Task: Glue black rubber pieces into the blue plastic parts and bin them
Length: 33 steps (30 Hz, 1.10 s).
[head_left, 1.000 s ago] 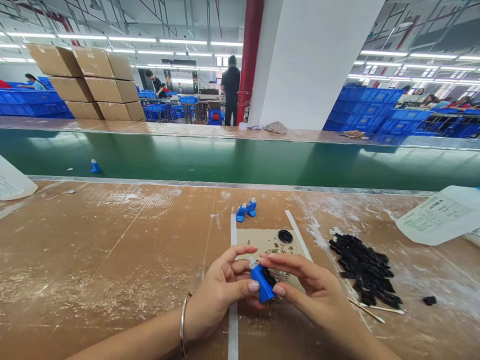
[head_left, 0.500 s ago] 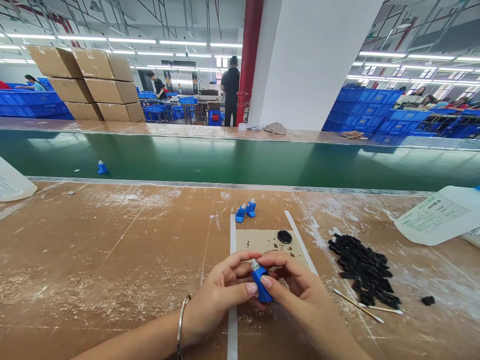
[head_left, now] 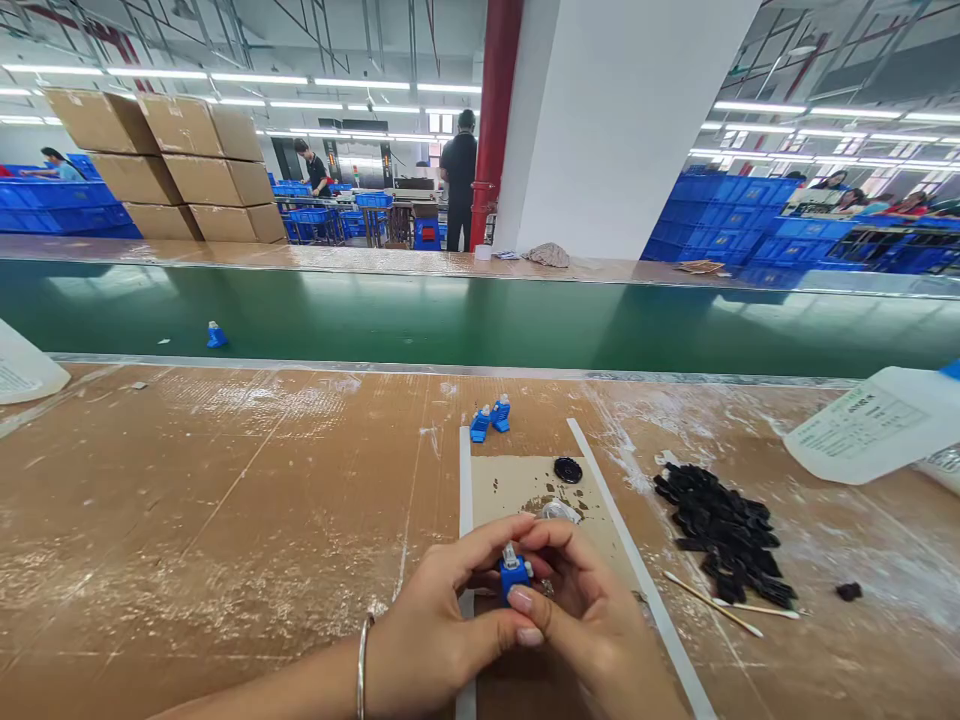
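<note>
Left hand [head_left: 442,640] and right hand [head_left: 577,620], fingers pressed together, pinching a small blue part [head_left: 514,575] between them over the lower edge of a card sheet [head_left: 510,490] on the bench [head_left: 225,500]; two more blue parts [head_left: 490,418] stand just beyond the sheet, a black disc [head_left: 568,470] lies on it, and black pieces [head_left: 716,535] are heaped to its right.

bright | overhead strip lights [head_left: 259,78] | glare on conveyor belt [head_left: 480,322] | edges bowed
</note>
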Motion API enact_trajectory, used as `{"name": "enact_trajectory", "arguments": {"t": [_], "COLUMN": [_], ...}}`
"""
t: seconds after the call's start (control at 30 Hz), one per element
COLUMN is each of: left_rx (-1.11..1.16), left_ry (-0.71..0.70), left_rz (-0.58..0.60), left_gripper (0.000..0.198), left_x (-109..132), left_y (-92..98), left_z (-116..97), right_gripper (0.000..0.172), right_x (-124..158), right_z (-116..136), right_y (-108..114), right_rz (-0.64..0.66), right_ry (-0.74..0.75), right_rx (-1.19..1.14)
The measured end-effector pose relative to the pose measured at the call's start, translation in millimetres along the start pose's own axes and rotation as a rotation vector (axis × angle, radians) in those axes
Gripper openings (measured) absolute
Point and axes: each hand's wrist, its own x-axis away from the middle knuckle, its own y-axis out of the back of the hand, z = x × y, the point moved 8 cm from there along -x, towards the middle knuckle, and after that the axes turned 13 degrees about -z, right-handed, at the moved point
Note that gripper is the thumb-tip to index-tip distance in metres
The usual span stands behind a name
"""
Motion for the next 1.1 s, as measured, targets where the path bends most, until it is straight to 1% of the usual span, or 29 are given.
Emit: {"name": "enact_trajectory", "arguments": {"t": [0.1,0.17,0.23,0.27,0.3,0.33,0.37,0.4,0.43,0.47,0.5,0.57,0.63,0.7,0.77,0.83,0.9,0.93,0.97,1.0,1.03,1.07,1.1], "left_rx": [0.022,0.078,0.132,0.147,0.151,0.145,0.125,0.090,0.033,-0.049,-0.162,-0.489,-0.873,-1.218,-1.496,-1.690,-1.757,-1.741,-1.695,-1.612,-1.481,-1.300,-1.075], "left_ry": [0.008,0.034,0.052,0.050,0.040,0.021,-0.005,-0.036,-0.068,-0.107,-0.150,-0.242,-0.306,-0.318,-0.257,-0.120,0.029,0.056,0.036,-0.025,-0.106,-0.171,-0.206], "left_rz": [0.003,0.014,0.012,-0.002,-0.031,-0.075,-0.125,-0.177,-0.231,-0.288,-0.345,-0.455,-0.518,-0.504,-0.489,-0.539,-0.640,-0.685,-0.717,-0.731,-0.720,-0.669,-0.584], "left_gripper": [0.060,0.061,0.059,0.058,0.057,0.056,0.055,0.054,0.054,0.053,0.053,0.051,0.049,0.045,0.042,0.039,0.034,0.030,0.026,0.023,0.022,0.023,0.026], "left_x": [0.0,-1.1,-5.3,-9.3,-14.8,-21.7,-29.7,-38.4,-47.5,-56.4,-64.8,-77.9,-85.5,-88.3,-85.7,-77.9,-67.7,-63.8,-61.5,-60.8,-61.0,-61.8,-62.8], "left_y": [-1.3,-2.1,1.4,6.3,14.2,25.3,38.9,54.2,70.9,88.5,106.0,137.2,157.8,168.3,179.0,196.5,215.2,219.6,218.6,211.2,197.5,178.2,153.7], "left_z": [-2.4,-4.6,-7.8,-10.0,-12.2,-14.5,-16.6,-18.1,-18.7,-19.2,-19.7,-22.1,-25.5,-27.5,-28.2,-29.8,-33.6,-37.1,-42.1,-48.2,-54.6,-59.1,-61.4], "right_gripper": [0.032,0.042,0.056,0.060,0.059,0.052,0.041,0.032,0.026,0.022,0.021,0.028,0.033,0.026,0.015,0.008,0.008,0.008,0.009,0.010,0.009,0.007,0.005], "right_x": [1.7,4.0,1.6,-4.6,-15.5,-30.2,-47.6,-65.4,-83.5,-103.8,-124.4,-159.7,-183.0,-194.8,-198.4,-195.2,-183.4,-173.3,-160.6,-145.7,-129.3,-112.1,-94.6], "right_z": [0.1,5.2,18.6,28.3,39.9,52.9,66.7,81.1,89.1,88.4,83.6,67.7,50.0,36.7,32.0,37.8,52.2,61.2,70.4,79.2,87.2,94.1,99.8], "right_y": [-8.5,-14.0,-13.8,-9.5,-2.2,6.7,15.9,21.5,20.3,17.2,13.8,4.1,-5.5,-11.8,-12.3,-6.4,4.3,10.5,16.8,22.8,28.3,32.8,35.6], "right_rz": [0.080,0.176,0.263,0.269,0.235,0.170,0.077,-0.010,-0.032,-0.004,0.028,0.113,0.199,0.266,0.301,0.298,0.279,0.275,0.275,0.282,0.290,0.302,0.324], "right_ry": [-0.094,-0.169,-0.176,-0.134,-0.050,0.066,0.202,0.372,0.504,0.533,0.532,0.521,0.510,0.505,0.504,0.511,0.524,0.534,0.547,0.561,0.581,0.608,0.647], "right_rx": [-0.102,-0.135,-0.112,-0.056,0.042,0.183,0.354,0.548,0.725,0.778,0.810,0.861,0.885,0.892,0.880,0.841,0.764,0.715,0.663,0.613,0.567,0.530,0.500]}}
